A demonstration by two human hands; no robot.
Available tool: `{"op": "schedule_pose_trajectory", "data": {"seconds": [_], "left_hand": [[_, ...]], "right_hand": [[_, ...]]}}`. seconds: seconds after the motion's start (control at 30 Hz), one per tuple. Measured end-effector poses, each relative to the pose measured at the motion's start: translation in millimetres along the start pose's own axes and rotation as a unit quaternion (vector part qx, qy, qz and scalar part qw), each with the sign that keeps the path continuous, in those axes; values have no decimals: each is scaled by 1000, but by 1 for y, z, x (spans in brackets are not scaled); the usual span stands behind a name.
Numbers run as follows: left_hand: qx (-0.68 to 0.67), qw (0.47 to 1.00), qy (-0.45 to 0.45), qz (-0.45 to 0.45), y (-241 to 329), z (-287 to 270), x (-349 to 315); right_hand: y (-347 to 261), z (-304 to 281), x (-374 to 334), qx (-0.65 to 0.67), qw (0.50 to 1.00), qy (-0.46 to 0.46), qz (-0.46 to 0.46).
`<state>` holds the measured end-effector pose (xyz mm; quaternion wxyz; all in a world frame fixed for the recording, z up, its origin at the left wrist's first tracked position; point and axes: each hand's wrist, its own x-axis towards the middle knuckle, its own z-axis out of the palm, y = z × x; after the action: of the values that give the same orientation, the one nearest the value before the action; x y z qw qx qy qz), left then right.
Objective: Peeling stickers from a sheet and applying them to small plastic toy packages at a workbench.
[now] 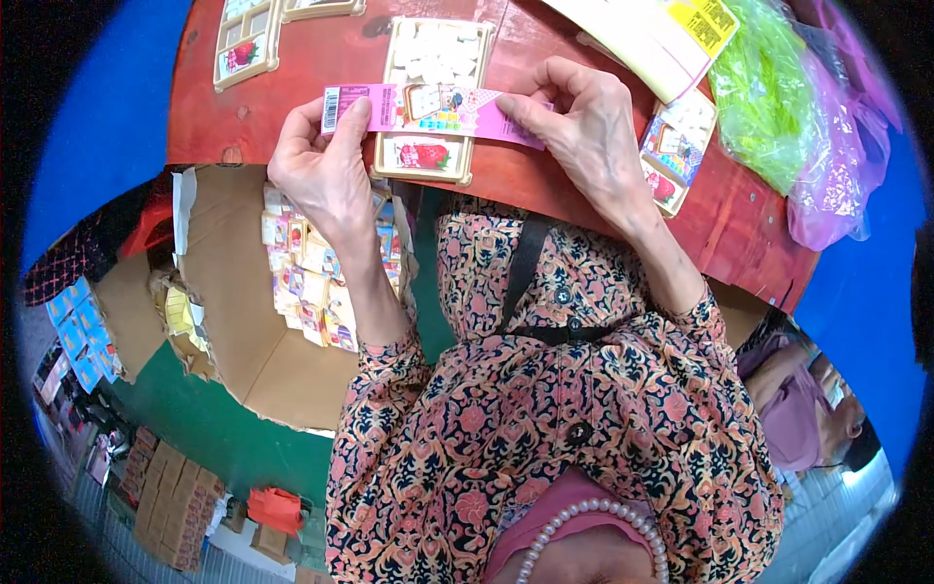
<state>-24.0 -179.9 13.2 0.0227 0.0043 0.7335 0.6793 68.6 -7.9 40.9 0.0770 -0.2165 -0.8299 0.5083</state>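
from where i stand, the person's left grip (321, 170) is closed in a pinch on one end of a pink card sleeve (438, 112), the thumb flat over the glossy printed face beside a white barcode patch. the right grip (589, 127) pinches the other end, thumb on top and fingers bent in knuckly curves. the sleeve is a long, thin, smooth band, stretched level between the two, and it crosses over the middle of a cream plastic tray (423, 178) on the table (263, 127); whether it touches the tray, i cannot tell.

the tray is a shallow moulded rectangle with a raised rim. chunky white pieces (428, 54) fill its far part, and a small card with a red strawberry picture (423, 154) lies at the near end. the table is painted red wood, streaked and scuffed, with a curved edge. to the right sits a second tray in a printed sleeve (674, 141), near crinkled, shiny green plastic (764, 107) and a filmy purple bag (837, 185). a yellow and white sheet (657, 39) lies beyond the right grip. below the left forearm, a torn-edged brown cardboard box (224, 263) holds a jumble of small flat packs (311, 282).
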Motion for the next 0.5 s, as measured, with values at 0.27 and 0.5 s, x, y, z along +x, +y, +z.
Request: {"op": "schedule_pose_trajectory", "data": {"seconds": [0.27, 0.5], "left_hand": [[75, 996, 13, 37, 4, 5, -4], [190, 980, 13, 55, 11, 2, -18]], "right_hand": [[6, 5, 0, -50, 997, 22, -55], [12, 7, -2, -95, 992, 13, -80]]}}
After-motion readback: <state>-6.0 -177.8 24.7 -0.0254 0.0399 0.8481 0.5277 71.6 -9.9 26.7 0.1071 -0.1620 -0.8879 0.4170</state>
